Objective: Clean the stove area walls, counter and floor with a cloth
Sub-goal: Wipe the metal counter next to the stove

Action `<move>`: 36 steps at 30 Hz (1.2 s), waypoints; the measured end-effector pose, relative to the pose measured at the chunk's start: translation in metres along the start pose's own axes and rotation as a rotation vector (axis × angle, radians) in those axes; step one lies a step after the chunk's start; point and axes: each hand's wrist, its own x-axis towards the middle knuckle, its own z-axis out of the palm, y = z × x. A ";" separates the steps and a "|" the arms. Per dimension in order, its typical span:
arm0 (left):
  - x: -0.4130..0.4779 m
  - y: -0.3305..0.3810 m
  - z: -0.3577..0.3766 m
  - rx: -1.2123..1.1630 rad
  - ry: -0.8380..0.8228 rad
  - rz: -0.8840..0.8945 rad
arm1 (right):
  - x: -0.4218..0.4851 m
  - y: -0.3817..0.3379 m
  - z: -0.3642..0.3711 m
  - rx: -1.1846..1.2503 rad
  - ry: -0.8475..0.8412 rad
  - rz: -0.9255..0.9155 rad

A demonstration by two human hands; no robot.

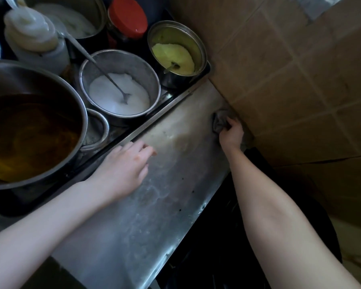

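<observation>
Gripping a grey cloth [218, 122], right hand [231, 133] presses it against tabletop [154, 205] beside tiled wall [300, 90]; left hand [123, 165] rests flat, fingers [146, 150] relaxed.

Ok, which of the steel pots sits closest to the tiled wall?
The pot of yellow paste, in the corner by the wall; the white-powder pot and the big brown-sauce pot sit further left.

Grey cloth [219, 122], brown tiled wall [300, 80], red jar lid [127, 16]
</observation>
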 end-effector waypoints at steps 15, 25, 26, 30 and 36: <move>-0.010 -0.001 -0.004 0.008 0.025 0.003 | -0.072 -0.052 0.030 0.010 -0.147 -0.343; -0.004 0.002 -0.005 0.000 0.023 -0.027 | -0.084 -0.013 0.016 0.021 -0.134 -0.425; -0.002 0.003 -0.005 0.003 0.022 -0.027 | -0.075 -0.011 0.012 0.030 -0.107 -0.376; 0.000 0.003 -0.005 0.000 0.034 -0.014 | -0.035 -0.010 0.003 0.069 -0.050 -0.121; -0.009 -0.003 -0.008 0.004 0.014 -0.024 | 0.000 -0.052 0.010 0.183 -0.009 0.163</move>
